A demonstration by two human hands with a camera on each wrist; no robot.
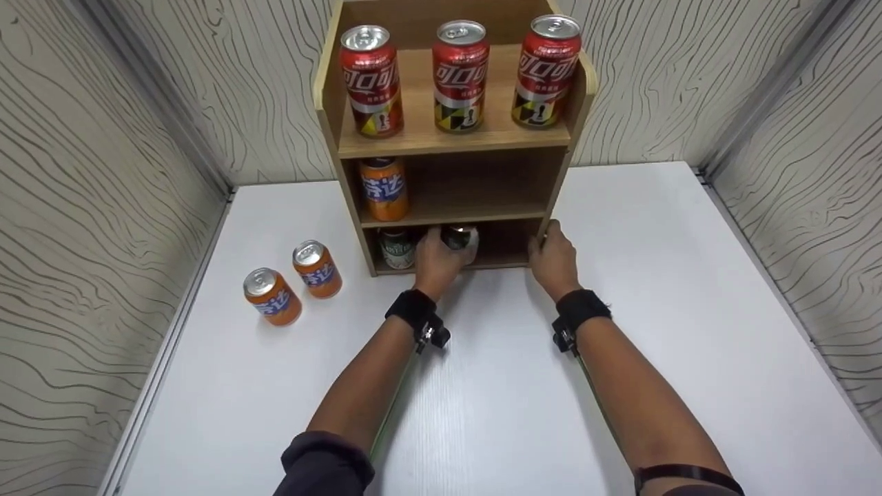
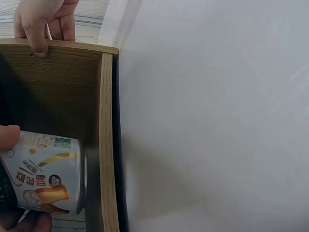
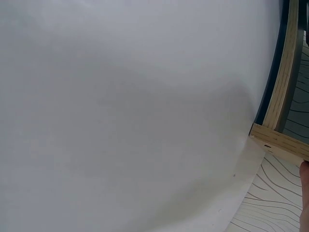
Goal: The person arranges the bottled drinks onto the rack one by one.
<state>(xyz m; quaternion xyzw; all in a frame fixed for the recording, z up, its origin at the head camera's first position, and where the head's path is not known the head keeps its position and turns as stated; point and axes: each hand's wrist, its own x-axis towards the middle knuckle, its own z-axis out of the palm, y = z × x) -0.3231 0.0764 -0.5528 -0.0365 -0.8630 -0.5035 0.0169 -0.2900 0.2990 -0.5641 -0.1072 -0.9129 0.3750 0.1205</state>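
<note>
A small wooden shelf (image 1: 455, 141) has three levels. In its bottom level my left hand (image 1: 439, 260) grips a dark green and white drink can (image 2: 48, 171), thumb on one side and fingers on the other. In the left wrist view the can's base is close over the bottom board (image 2: 107, 145). A similar can (image 1: 397, 249) stands at that level's left end. My right hand (image 1: 555, 260) holds the shelf's right side panel, with the thumb inside and the fingers outside. Only a sliver of that hand shows in the right wrist view.
Three red cola cans, the middle one (image 1: 461, 79) among them, stand on the top level. An orange soda can (image 1: 384, 189) occupies the middle level's left end. Two more orange cans (image 1: 318, 270) stand on the white table (image 1: 482, 399) left of the shelf. Patterned panels (image 1: 813, 138) enclose the table.
</note>
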